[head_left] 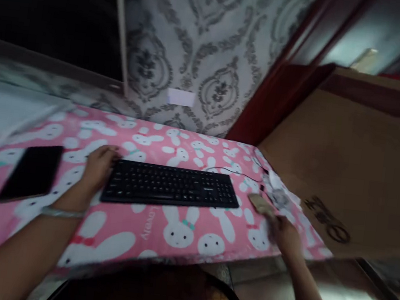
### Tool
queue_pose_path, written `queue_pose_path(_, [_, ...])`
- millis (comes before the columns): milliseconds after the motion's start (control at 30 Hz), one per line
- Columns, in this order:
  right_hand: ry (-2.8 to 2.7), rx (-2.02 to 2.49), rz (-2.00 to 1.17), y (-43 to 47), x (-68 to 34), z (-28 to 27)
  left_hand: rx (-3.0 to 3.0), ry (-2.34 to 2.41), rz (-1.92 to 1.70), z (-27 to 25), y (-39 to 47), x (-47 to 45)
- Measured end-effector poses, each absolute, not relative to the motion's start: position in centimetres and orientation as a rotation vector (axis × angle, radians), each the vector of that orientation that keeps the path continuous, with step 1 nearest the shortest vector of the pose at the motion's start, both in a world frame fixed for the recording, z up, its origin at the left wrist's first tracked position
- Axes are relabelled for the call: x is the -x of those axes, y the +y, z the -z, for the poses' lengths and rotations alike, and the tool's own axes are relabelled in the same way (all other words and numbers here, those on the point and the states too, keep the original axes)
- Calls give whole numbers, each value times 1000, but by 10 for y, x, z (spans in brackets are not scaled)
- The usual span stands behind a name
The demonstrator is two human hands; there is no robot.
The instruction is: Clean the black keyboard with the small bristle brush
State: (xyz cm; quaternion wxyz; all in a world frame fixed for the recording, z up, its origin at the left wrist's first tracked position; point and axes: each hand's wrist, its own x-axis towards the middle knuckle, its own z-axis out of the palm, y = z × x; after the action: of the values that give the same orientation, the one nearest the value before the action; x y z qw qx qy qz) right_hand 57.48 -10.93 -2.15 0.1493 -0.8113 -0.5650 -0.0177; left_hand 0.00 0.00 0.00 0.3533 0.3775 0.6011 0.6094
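Note:
A black keyboard (174, 186) lies on the pink bunny-print cloth (146, 240). At its left end is my left hand (99, 167), with the fingers curled against the upper corner and partly hidden. To the right of the keyboard, my right hand (286, 234) is closed around a beige, brush-like object (261, 204), whose broad end points toward the keyboard. Motion blur smears the part nearest my fingers. A black tablet-like device (33, 172) rests flat to the left of my left hand.
A dark screen (56, 18) stands at the back left. On the right a large cardboard box (362, 154) leans over the table's edge. A thin cable (235, 172) runs behind the keyboard toward crumpled clear plastic (279, 197). A dark chair (140, 292) is below the front edge.

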Motion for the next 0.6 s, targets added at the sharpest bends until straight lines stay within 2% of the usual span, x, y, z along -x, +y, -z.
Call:
queue_pose_path(167, [-1716,1887,-53,-81,-515,1,-898,1538,-1618,3,-8,15])
queue_pose_path(400, [-2289,939,-368,-24,-286,-44,-778,1442,-1594,3,-4,20])
queue_pose_path(600, [-2615,949,-364,13,-187,-53,-759,1422,-1595,4,-2,26])
